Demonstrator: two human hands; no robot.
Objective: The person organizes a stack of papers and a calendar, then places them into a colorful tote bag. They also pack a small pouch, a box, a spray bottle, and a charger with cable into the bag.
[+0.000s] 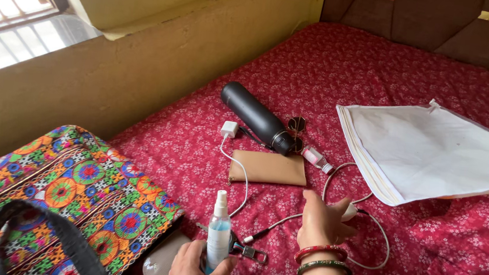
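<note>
My left hand [194,269] grips a clear spray bottle [219,232] with blue liquid and a white nozzle, held upright near the bottom edge. My right hand [322,221], with red and green bangles at the wrist, rests fingers spread on the red floral bedspread [380,67], touching a small white object on a white cable [374,240]. Just beyond lie a tan flat pouch [268,168], a black flask [256,117] on its side, a white charger plug [229,129], a small clear bottle [316,158] and sunglasses [297,125]. Keys [249,252] lie between my hands.
A colourful embroidered bag [63,189] with a black strap [48,226] sits at the lower left. A white fabric bag [432,151] lies flat at the right. A yellow wall [114,79] and window border the bed at left; a brown headboard [431,21] stands at the back.
</note>
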